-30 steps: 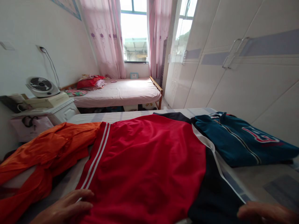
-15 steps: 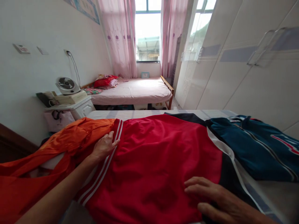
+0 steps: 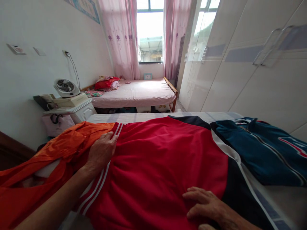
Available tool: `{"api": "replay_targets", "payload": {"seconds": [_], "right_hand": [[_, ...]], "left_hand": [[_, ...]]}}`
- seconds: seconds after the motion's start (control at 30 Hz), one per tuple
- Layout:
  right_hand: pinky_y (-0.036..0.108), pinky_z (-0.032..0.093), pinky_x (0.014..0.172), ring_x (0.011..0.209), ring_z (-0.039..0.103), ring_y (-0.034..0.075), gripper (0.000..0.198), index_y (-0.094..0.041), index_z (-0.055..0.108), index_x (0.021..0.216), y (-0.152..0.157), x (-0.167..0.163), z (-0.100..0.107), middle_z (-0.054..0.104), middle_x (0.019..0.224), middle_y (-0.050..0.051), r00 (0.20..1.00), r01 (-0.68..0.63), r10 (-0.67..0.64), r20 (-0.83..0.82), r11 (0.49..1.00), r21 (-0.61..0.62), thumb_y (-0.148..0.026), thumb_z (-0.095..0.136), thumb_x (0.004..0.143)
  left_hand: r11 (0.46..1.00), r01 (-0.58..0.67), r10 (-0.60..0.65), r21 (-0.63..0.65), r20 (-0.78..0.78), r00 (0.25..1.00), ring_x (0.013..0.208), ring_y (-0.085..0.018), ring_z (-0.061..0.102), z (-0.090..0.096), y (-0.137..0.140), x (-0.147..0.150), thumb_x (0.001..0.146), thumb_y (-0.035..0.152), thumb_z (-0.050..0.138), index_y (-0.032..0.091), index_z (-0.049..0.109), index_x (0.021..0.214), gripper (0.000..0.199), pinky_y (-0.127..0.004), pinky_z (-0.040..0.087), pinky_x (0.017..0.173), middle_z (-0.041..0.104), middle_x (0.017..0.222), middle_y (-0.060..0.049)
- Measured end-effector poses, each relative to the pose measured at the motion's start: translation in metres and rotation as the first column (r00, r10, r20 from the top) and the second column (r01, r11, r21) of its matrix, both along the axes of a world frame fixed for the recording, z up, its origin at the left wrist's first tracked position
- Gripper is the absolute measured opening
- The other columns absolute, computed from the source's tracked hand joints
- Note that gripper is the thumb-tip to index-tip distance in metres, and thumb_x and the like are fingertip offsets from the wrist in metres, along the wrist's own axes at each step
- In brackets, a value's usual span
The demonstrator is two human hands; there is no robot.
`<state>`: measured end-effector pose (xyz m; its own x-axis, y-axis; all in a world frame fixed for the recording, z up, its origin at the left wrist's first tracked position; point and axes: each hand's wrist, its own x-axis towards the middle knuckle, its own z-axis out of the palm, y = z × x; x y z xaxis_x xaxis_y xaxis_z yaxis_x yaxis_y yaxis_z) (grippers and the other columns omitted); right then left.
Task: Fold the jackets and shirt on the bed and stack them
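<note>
A red jacket [image 3: 158, 159] with dark side panels and white piping lies spread out before me, no zip in view. Its double-striped hem [image 3: 98, 188] runs along the left side. My left hand [image 3: 102, 151] rests on that hem near its far end, fingers fairly straight and close together on the cloth. Creases run from the hem into the red fabric. Lower right, my right hand [image 3: 206, 204] lies on the jacket with its fingers apart; the bottom frame edge cuts off part of it.
An orange garment [image 3: 76, 140] lies left of the jacket, and a dark teal zip jacket [image 3: 261, 150] lies to the right. All rest on a pale sheet [image 3: 148, 117]. Beyond are a pink-covered bed [image 3: 139, 92], a cabinet with a fan [image 3: 67, 88], and white wardrobes [image 3: 240, 76].
My left hand has shifted left with the hem, its fingers closer together. My right hand has moved slightly left and down across the red cloth. The view has turned slightly.
</note>
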<state>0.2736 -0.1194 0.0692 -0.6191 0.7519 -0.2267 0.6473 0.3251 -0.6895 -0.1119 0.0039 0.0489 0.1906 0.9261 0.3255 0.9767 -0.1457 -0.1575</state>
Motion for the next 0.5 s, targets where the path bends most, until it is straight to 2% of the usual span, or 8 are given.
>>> {"api": "replay_targets", "payload": {"seconds": [0.07, 0.13, 0.23, 0.3, 0.33, 0.4, 0.47, 0.5], "right_hand": [[0.041, 0.038, 0.107, 0.131, 0.043, 0.025, 0.032, -0.035, 0.07, 0.108, 0.0, 0.0, -0.001, 0.057, 0.133, 0.003, 1.0, 0.0, 0.0, 0.019, 1.0, 0.005, -0.05, 0.054, 0.084], [0.041, 0.039, 0.106, 0.131, 0.043, 0.025, 0.033, -0.034, 0.07, 0.108, -0.002, 0.001, 0.0, 0.056, 0.134, 0.003, 0.999, -0.005, 0.005, 0.035, 1.0, 0.013, -0.05, 0.053, 0.085], [0.038, 0.043, 0.103, 0.129, 0.046, 0.024, 0.032, -0.034, 0.068, 0.111, -0.001, 0.003, 0.007, 0.056, 0.134, 0.003, 0.998, -0.026, 0.026, 0.051, 1.0, -0.002, -0.048, 0.053, 0.086], [0.038, 0.043, 0.103, 0.128, 0.046, 0.023, 0.035, -0.034, 0.063, 0.119, 0.01, 0.004, 0.012, 0.053, 0.137, 0.003, 0.999, -0.015, 0.012, 0.046, 0.997, 0.08, -0.045, 0.051, 0.088], [0.04, 0.041, 0.104, 0.13, 0.044, 0.023, 0.038, -0.034, 0.059, 0.125, 0.02, 0.004, 0.013, 0.05, 0.14, 0.004, 0.999, 0.001, -0.009, 0.043, 0.984, 0.176, -0.043, 0.05, 0.089], [0.047, 0.034, 0.108, 0.136, 0.034, 0.025, 0.043, -0.031, 0.052, 0.132, 0.048, 0.005, 0.01, 0.044, 0.145, 0.006, 0.997, 0.042, -0.068, 0.043, 0.894, 0.445, -0.04, 0.049, 0.09], [0.051, 0.028, 0.11, 0.14, 0.025, 0.027, 0.047, -0.028, 0.047, 0.137, 0.083, 0.01, -0.005, 0.037, 0.149, 0.008, 0.986, 0.068, -0.152, 0.066, 0.733, 0.677, -0.037, 0.048, 0.091], [0.051, 0.027, 0.11, 0.141, 0.023, 0.026, 0.048, -0.027, 0.045, 0.138, 0.102, 0.014, -0.016, 0.034, 0.151, 0.009, 0.974, 0.078, -0.21, 0.084, 0.663, 0.745, -0.036, 0.047, 0.091]], "left_hand": [[0.967, 0.254, -0.253, -0.008, 0.059, 0.966, 0.131, -0.031, 0.04, -0.009, -0.003, 0.004, 0.092, 0.036, 0.04, 0.018, 0.054, 0.129, 0.044, -0.046, 0.036, 0.106, 0.045, 0.142, -0.014], [0.918, 0.382, -0.369, -0.109, 0.12, 0.922, 0.138, -0.028, 0.031, -0.022, -0.006, 0.002, 0.09, 0.045, 0.044, 0.025, 0.048, 0.136, 0.05, -0.047, 0.031, 0.11, 0.038, 0.149, -0.008], [0.894, 0.34, -0.307, -0.292, 0.153, 0.939, 0.135, -0.026, 0.037, -0.034, -0.005, -0.005, 0.093, 0.048, 0.035, 0.027, 0.05, 0.134, 0.048, -0.048, 0.034, 0.107, 0.046, 0.144, -0.007], [0.906, 0.315, -0.282, -0.281, 0.152, 0.947, 0.132, -0.024, 0.043, -0.028, -0.001, -0.002, 0.094, 0.047, 0.032, 0.025, 0.055, 0.13, 0.047, -0.048, 0.034, 0.108, 0.053, 0.138, -0.008], [0.914, 0.332, -0.304, -0.234, 0.149, 0.941, 0.132, -0.024, 0.043, -0.023, 0.003, 0.002, 0.095, 0.046, 0.032, 0.025, 0.057, 0.127, 0.047, -0.047, 0.033, 0.109, 0.053, 0.138, -0.008], [0.907, 0.405, -0.389, -0.115, 0.139, 0.911, 0.135, -0.025, 0.038, -0.012, 0.014, 0.015, 0.094, 0.045, 0.035, 0.025, 0.058, 0.127, 0.044, -0.046, 0.03, 0.111, 0.049, 0.142, -0.007], [0.884, 0.465, -0.457, -0.049, 0.122, 0.881, 0.14, -0.026, 0.029, -0.009, 0.03, 0.025, 0.093, 0.042, 0.04, 0.026, 0.053, 0.131, 0.043, -0.048, 0.026, 0.113, 0.038, 0.149, -0.006], [0.889, 0.455, -0.446, -0.05, 0.122, 0.886, 0.141, -0.026, 0.024, -0.011, 0.039, 0.028, 0.092, 0.041, 0.042, 0.028, 0.051, 0.133, 0.044, -0.049, 0.023, 0.114, 0.033, 0.152, -0.005]]}}
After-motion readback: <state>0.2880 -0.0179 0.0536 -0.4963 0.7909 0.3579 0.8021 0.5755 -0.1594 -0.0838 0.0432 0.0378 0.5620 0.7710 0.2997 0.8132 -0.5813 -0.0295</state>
